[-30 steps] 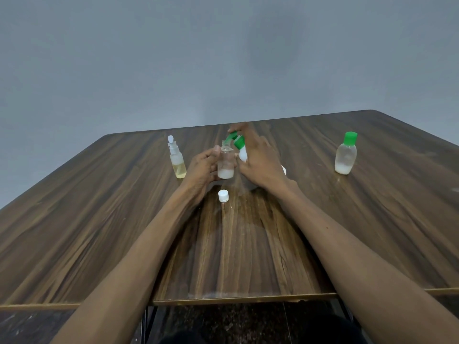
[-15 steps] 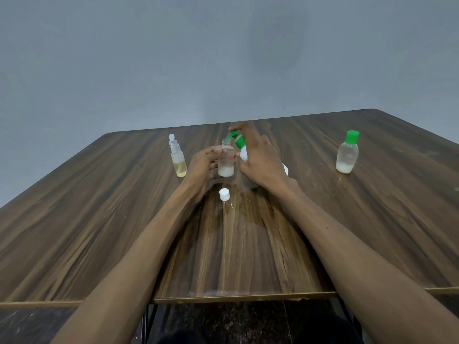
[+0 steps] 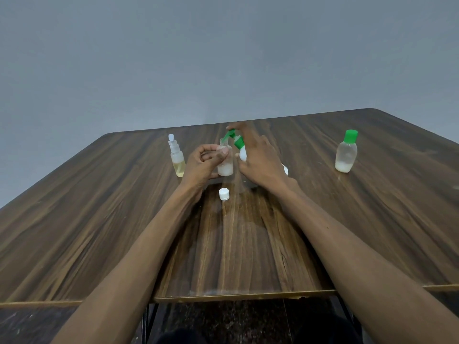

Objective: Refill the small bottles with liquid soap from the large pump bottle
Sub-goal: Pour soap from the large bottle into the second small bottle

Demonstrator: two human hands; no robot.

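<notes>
A small clear bottle (image 3: pixel 225 165) with white soap at its bottom stands uncapped at the table's middle; my left hand (image 3: pixel 202 163) grips it from the left. The large white pump bottle (image 3: pixel 242 152) with a green pump head (image 3: pixel 232 138) stands right behind it, mostly hidden by my right hand (image 3: pixel 258 157), whose fingers lie over the pump head. The green spout points down at the small bottle's mouth. The small bottle's white cap (image 3: pixel 224 194) lies on the table just in front.
A small spray bottle (image 3: pixel 177 157) with yellowish liquid stands left of my hands. A green-capped small bottle (image 3: pixel 346 152) with a little white soap stands far right. The wooden table (image 3: pixel 99 219) ends at a near edge below my forearms; a grey wall lies behind.
Hardly anything has moved. My left hand's fingers have shifted a little higher on the small bottle; my right hand stays on the pump head.
</notes>
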